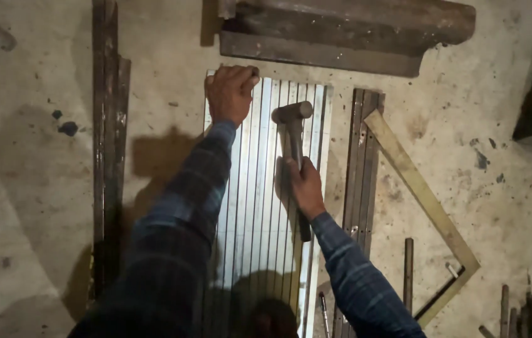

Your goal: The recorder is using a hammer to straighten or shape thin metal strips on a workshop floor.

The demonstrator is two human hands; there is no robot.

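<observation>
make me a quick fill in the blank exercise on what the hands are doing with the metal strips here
1. The right hand grips the handle of a ____.
2. The left hand presses on the far end of the pale metal strips, which lie side by side on the ____ floor.
3. To the right of the strips lies a large L-shaped metal ____.

Missing words: hammer; concrete; square

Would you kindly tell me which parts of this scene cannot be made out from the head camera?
- Near end of the ribbed metal panel: hidden by the sleeves and shadow, cut by the bottom edge.
- What the left hand grips at the panel's far end: covered by its fingers.
- Hammer handle middle: covered by the right hand.
- Rods at the lower right: dark, cut off.
</observation>
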